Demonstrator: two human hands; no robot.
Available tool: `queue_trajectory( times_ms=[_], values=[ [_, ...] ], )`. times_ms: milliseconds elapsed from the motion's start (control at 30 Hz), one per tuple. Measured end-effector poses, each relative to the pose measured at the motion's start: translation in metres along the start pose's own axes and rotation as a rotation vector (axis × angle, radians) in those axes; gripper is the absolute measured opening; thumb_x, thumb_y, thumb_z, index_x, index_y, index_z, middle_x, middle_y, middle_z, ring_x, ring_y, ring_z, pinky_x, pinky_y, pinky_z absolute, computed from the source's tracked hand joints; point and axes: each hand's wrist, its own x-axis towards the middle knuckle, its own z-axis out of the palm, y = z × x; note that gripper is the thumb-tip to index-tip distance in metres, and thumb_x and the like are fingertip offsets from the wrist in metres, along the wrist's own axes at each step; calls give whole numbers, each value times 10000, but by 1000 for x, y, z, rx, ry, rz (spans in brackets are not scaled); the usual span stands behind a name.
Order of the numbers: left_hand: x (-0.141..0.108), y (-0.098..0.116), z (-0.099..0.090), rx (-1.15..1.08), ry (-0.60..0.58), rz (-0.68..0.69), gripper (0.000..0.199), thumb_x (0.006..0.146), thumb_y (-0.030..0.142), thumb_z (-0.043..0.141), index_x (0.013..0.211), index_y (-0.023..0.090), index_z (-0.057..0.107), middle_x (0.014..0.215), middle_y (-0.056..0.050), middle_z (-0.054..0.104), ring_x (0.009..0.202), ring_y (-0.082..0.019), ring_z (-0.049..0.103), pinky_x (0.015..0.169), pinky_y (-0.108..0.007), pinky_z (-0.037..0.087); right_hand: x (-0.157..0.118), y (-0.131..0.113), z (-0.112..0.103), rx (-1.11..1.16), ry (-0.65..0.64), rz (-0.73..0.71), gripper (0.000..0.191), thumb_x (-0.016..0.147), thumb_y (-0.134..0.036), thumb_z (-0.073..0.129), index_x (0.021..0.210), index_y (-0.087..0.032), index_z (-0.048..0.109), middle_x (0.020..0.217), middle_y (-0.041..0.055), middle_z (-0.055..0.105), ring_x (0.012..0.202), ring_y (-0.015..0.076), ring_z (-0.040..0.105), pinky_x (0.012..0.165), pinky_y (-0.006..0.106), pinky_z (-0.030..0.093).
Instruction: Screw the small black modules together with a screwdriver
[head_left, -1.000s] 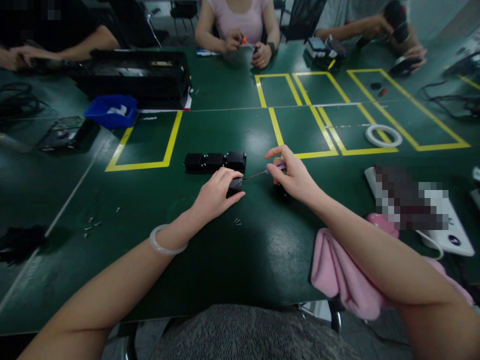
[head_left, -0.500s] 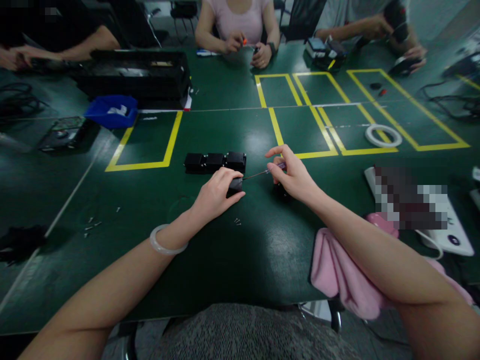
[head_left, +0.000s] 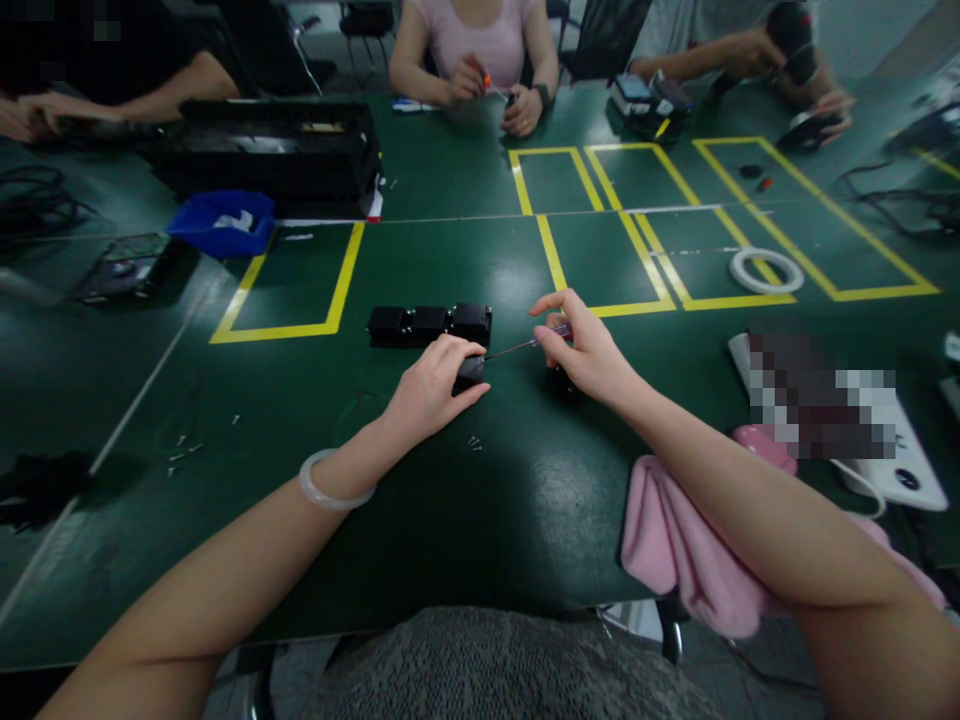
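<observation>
My left hand (head_left: 435,388) is closed round a small black block (head_left: 471,372) on the green table (head_left: 540,520). In my right hand (head_left: 581,350) is a screwdriver (head_left: 553,335), gripped by its handle, its thin shaft reaching left to the side of that block. The index finger of this hand is lifted. Just behind my left hand stands a row of similar black blocks (head_left: 430,325). Under my right hand a dark object (head_left: 561,380) shows only in part. Several small screws (head_left: 475,443) lie in front of the held block.
More loose screws (head_left: 184,450) lie at left. Beyond are a blue bin (head_left: 225,222) and a long black housing (head_left: 262,160). A tape roll (head_left: 766,271), pink cloth (head_left: 660,530) and white power strip (head_left: 919,480) lie at right. Co-workers' hands (head_left: 521,110) are across the table.
</observation>
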Motion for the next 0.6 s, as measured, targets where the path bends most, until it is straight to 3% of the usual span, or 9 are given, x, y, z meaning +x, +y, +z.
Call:
queue_trajectory(
  times_ms=[167, 400, 600],
  values=[
    [0, 0, 1, 6, 5, 5, 382, 980, 281, 707, 1327, 189, 575, 1294, -147, 653, 1245, -325, 642, 1060, -513, 565, -1, 1, 1, 29, -20, 64, 119, 1027, -328, 557, 1102, -244, 521, 660, -80, 521, 520, 122, 502, 577, 310, 360],
    [0, 0, 1, -2, 17, 7, 364, 978, 281, 710, 1312, 192, 593, 1269, -133, 658, 1228, -317, 650, 1059, -493, 567, -1, 1, 1, -10, 9, -18, 160, 999, -209, 564, 1145, -243, 509, 680, -78, 502, 559, 132, 529, 635, 322, 401],
    [0, 0, 0, 7, 21, 19, 376, 978, 267, 712, 1320, 173, 590, 1278, -151, 658, 1233, -327, 650, 1052, -500, 572, -1, 2, 1, 17, -36, 59, 101, 1045, -322, 555, 1101, -251, 513, 644, -76, 506, 513, 129, 492, 564, 309, 353]
  ],
)
